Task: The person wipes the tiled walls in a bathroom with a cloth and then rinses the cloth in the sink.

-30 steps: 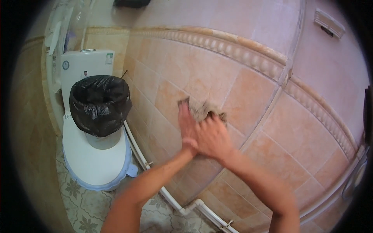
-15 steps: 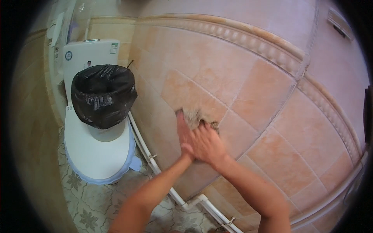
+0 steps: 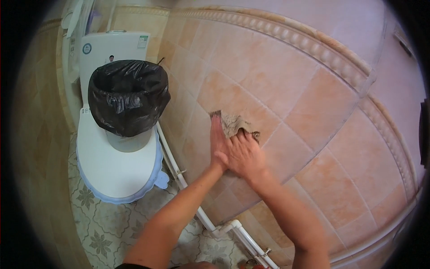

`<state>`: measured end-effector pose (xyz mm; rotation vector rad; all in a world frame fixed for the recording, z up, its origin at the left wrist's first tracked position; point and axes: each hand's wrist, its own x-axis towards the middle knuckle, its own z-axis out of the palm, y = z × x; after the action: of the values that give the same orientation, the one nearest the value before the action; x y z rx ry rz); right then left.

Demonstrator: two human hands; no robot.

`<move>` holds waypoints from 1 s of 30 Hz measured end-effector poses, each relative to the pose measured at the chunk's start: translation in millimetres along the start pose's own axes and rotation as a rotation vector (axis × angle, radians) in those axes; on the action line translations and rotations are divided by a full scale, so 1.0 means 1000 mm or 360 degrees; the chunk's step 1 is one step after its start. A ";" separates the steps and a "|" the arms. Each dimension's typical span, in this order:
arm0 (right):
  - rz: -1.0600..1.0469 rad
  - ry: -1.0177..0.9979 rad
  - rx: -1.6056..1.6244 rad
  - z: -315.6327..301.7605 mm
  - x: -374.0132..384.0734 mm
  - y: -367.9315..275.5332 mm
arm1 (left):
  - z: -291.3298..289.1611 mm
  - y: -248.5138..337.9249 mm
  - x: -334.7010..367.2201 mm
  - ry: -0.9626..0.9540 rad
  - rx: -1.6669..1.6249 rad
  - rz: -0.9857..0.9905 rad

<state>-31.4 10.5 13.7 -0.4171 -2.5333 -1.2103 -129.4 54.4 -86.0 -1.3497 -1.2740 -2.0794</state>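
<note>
— Cloth (image 3: 233, 124) lies against the wall (image 3: 316, 112), at the fingertips of both hands; its edge is ruffled, with a dark fold toward the right end. How are the hands set?

— Left hand (image 3: 218, 142) is straight and unclenched, its fingertips at the cloth's left end; right hand (image 3: 247, 156) is spread beside it, the two overlapping near the thumbs; the right fingertips are partly lost at the fold, so whether they pinch the cloth or only press it, I cannot tell.

— What would make for good rubbing?

— Flatness first, I judge; a cloth smoothed out and drawn down under the palms should meet more tile than one bunched at the tips; pressure is best shared by both hands, with strokes overlapping and the grout lines given a second pass.

— And the surroundings?

— Bin (image 3: 130, 142), lined with a black bag (image 3: 130, 105), stands on the toilet lid (image 3: 118, 172) to the left; a wide leftward stroke could knock it, so short strokes seem safer there; the pipe (image 3: 204, 219) at the wall's foot calls for similar care.
</note>
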 end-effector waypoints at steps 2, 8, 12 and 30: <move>-0.0005 -0.0241 0.0017 0.011 -0.010 -0.017 | 0.001 -0.011 -0.038 0.0012 0.0010 -0.0119; -0.0348 -0.0421 0.0208 0.048 -0.062 -0.062 | 0.007 -0.017 -0.192 -0.0070 -0.0060 -0.0773; -0.0359 -0.0772 0.0215 0.031 -0.050 -0.053 | 0.011 -0.015 -0.175 -0.0034 -0.0096 -0.0819; -0.0294 -0.0671 0.0549 0.083 -0.067 -0.109 | 0.003 -0.062 -0.261 -0.0019 -0.0158 -0.1494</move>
<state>-24.3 2.1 -138.3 -0.3927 -3.1288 -0.7725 -44.4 45.1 -340.6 -0.8458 -2.1066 -2.7234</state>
